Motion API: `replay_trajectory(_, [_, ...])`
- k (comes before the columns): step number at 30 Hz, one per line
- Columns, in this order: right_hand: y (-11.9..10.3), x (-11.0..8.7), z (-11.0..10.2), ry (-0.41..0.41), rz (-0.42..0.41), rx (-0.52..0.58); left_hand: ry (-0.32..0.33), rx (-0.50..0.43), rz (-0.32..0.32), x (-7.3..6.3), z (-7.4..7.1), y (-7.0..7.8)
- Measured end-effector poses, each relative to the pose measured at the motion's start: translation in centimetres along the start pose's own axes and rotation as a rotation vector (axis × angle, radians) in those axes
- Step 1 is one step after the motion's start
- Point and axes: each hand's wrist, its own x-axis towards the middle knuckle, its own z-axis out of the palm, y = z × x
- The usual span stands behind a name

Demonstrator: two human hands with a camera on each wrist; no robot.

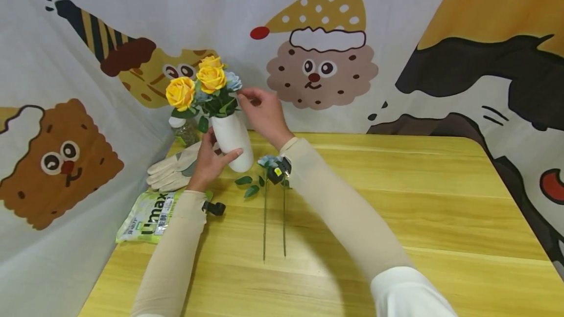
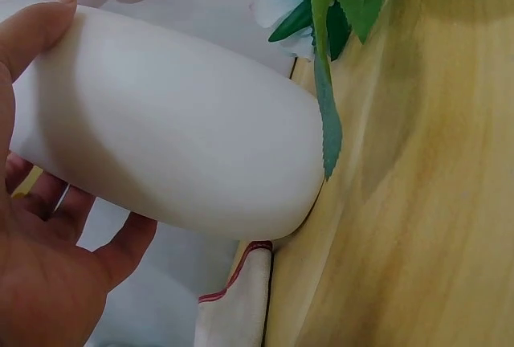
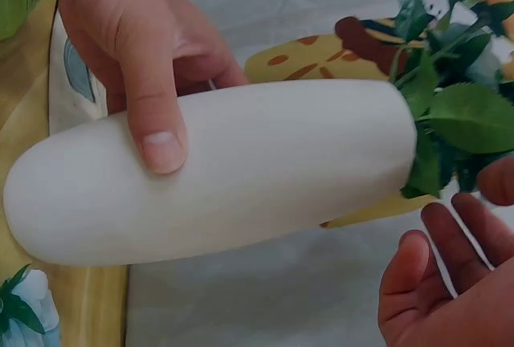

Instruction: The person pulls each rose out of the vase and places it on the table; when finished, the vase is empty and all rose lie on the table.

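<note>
**White vase of paper roses steadied at the table's far edge**

A person's left hand [image 1: 207,160] grips a smooth, matte white vase [image 1: 232,141] near its rounded base, thumb across the front and fingers curled round the back, at the far left of a pale wooden table [image 1: 396,199]. The vase is tall and slender, swelling slightly toward the bottom, and leans a little to the left; its base rests on the tabletop close to the cartoon-printed backdrop [image 1: 321,62]. From its mouth rise yellow roses [image 1: 196,84] with dark green serrated leaves, and one pale blue bloom [image 1: 232,81] tucked behind them. The right hand [image 1: 262,109] hovers just beside the bouquet at the vase's mouth, fingers loosely spread and relaxed, holding nothing that can be seen. On the table just right of the vase lie two blue flowers on long thin stems [image 1: 273,199]. To the left sit a pair of cream work gloves [image 1: 172,170] and a green-and-white packet [image 1: 147,216].
</note>
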Motion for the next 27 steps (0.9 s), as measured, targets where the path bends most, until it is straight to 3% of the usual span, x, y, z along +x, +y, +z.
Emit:
replay_trajectory(7, [-0.2, 1.2, 1.3, -0.041, 0.059, 0.030, 0.003, -0.002, 0.010, 0.0, 0.1, -0.1])
replay_trajectory(16, [-0.3, 1.3, 1.8, -0.089, 0.119, 0.042, 0.004, 0.005, -0.012, 0.0, 0.0, 0.0])
replay_trajectory(27, [-0.8, 1.3, 1.4, -0.030, 0.104, 0.158, 0.001, -0.004, -0.019, -0.2, 0.1, 0.0])
